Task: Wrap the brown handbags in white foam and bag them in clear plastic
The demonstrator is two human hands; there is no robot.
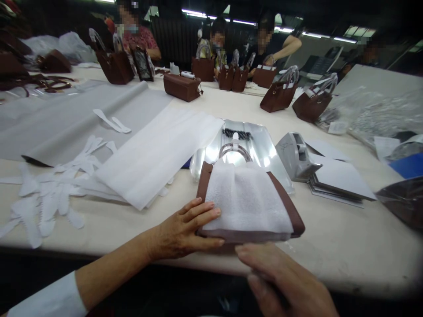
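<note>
A small brown handbag (291,211) lies flat on the table's near edge, its wrapped handle (235,150) pointing away from me. A folded white foam sheet (246,200) covers most of it. My left hand (185,231) rests against the bag's left near corner, fingers stretched out and touching the white sheet and the bag's edge. My right hand (280,281) is at the bag's near edge, fingers curled downward; I cannot make out anything in them.
A stack of white sheets (158,149) lies left of the bag, with white paper strips (49,193) scattered further left. A tape dispenser (295,156) and card stack (340,180) sit right. Several brown handbags (279,94) stand at the far side, where other people work.
</note>
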